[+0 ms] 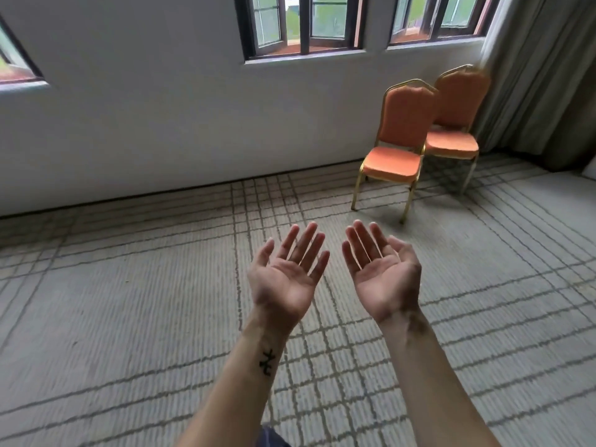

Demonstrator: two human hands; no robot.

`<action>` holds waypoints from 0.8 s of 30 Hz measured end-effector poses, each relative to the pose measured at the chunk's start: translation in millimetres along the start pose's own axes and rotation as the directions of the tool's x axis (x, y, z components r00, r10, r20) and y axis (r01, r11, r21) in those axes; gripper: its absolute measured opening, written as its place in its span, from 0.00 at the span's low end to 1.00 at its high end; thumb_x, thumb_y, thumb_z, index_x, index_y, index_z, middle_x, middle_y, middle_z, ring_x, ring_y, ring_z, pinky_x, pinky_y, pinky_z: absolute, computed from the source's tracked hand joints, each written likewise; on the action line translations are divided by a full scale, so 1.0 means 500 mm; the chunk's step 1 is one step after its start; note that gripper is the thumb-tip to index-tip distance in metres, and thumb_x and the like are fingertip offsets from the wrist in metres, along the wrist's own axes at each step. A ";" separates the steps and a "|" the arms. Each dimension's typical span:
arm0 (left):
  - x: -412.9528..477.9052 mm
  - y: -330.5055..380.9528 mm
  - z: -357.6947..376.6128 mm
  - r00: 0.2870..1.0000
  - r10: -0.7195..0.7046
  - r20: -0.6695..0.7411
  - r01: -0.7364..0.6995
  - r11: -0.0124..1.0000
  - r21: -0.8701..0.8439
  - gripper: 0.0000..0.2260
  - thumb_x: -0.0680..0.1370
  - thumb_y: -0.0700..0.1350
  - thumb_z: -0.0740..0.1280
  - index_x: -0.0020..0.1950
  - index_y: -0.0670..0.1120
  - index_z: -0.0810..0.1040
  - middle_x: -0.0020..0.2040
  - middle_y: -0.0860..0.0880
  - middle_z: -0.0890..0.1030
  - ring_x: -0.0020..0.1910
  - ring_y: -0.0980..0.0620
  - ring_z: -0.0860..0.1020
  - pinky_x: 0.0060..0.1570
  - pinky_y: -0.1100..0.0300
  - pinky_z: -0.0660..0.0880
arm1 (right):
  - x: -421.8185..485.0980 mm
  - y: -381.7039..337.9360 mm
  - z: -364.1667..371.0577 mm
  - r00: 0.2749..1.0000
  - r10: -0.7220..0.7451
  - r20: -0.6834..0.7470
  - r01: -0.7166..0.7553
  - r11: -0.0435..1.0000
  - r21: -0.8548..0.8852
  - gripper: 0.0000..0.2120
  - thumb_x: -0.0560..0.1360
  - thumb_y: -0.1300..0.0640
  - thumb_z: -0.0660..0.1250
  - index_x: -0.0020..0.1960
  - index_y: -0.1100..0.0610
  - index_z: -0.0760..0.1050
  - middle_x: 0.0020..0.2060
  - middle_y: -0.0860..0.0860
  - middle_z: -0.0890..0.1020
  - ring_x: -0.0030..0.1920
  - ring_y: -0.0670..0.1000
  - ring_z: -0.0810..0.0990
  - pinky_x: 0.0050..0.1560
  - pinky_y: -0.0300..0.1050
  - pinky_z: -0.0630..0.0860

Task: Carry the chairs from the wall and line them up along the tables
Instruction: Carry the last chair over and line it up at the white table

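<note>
**A:** From the head view, how far along is it?

**B:** The near chair (396, 146) and far chair (455, 124) stand by the wall (161, 124). Neither is being carried. No surface shows, so I can't tell how many are already lined up.

**A:** And the grips?

**B:** The left grip (285, 279) and right grip (383, 279) are empty, palms up and fingers straight, well short of both chairs.

**A:** Is there room to move?

**B:** Open floor (129, 301) leads to the near chair. The far chair sits just behind it, close to the curtain (532, 91), so I'd take the near one first.
</note>
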State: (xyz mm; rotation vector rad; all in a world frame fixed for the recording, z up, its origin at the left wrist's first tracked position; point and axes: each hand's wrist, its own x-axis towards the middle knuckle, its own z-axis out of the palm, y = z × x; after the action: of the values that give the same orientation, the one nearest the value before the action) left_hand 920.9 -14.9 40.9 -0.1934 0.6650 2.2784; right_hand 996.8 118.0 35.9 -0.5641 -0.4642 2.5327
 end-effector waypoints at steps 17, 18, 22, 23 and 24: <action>0.876 0.270 0.185 0.996 -0.084 0.000 0.083 0.993 0.082 0.22 0.84 0.53 0.55 0.74 0.43 0.72 0.67 0.40 0.81 0.68 0.40 0.78 0.72 0.43 0.69 | 0.857 -0.070 0.266 0.997 -0.040 -0.073 0.039 0.999 -0.018 0.21 0.82 0.53 0.57 0.71 0.60 0.73 0.64 0.59 0.82 0.64 0.59 0.82 0.73 0.57 0.70; 0.925 0.288 0.205 0.996 -0.084 -0.005 0.084 0.993 0.081 0.23 0.84 0.53 0.55 0.74 0.44 0.72 0.66 0.40 0.81 0.68 0.40 0.78 0.72 0.43 0.69 | 0.897 -0.077 0.284 0.996 -0.051 -0.071 0.049 0.999 -0.021 0.21 0.82 0.53 0.57 0.72 0.60 0.73 0.64 0.59 0.82 0.64 0.59 0.82 0.73 0.57 0.70; 1.096 0.329 0.269 0.990 -0.136 0.023 0.132 0.983 0.126 0.22 0.84 0.54 0.55 0.73 0.44 0.72 0.67 0.40 0.81 0.68 0.39 0.79 0.73 0.43 0.67 | 1.057 -0.113 0.323 0.991 -0.078 -0.109 0.082 0.996 0.028 0.22 0.82 0.53 0.57 0.73 0.60 0.72 0.64 0.59 0.82 0.65 0.59 0.81 0.72 0.57 0.71; 1.148 0.334 0.282 0.989 -0.149 0.027 0.145 0.983 0.117 0.22 0.84 0.54 0.55 0.73 0.44 0.72 0.67 0.40 0.81 0.67 0.39 0.79 0.73 0.43 0.67 | 1.113 -0.126 0.326 0.988 -0.087 -0.128 0.091 0.995 0.028 0.23 0.82 0.53 0.56 0.73 0.60 0.72 0.64 0.59 0.82 0.65 0.59 0.81 0.72 0.57 0.71; 1.190 0.337 0.292 0.986 -0.164 0.025 0.160 0.982 0.102 0.23 0.84 0.54 0.55 0.73 0.44 0.72 0.67 0.41 0.81 0.67 0.38 0.78 0.73 0.43 0.66 | 1.160 -0.134 0.330 0.984 -0.092 -0.152 0.097 0.995 0.031 0.23 0.82 0.53 0.56 0.74 0.60 0.71 0.64 0.59 0.82 0.65 0.59 0.81 0.71 0.57 0.72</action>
State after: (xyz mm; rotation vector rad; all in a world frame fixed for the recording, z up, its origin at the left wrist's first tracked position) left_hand 387.6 330.0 39.4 -0.1550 0.7171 2.0830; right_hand 488.1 448.5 31.5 -0.6967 -0.3773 2.3826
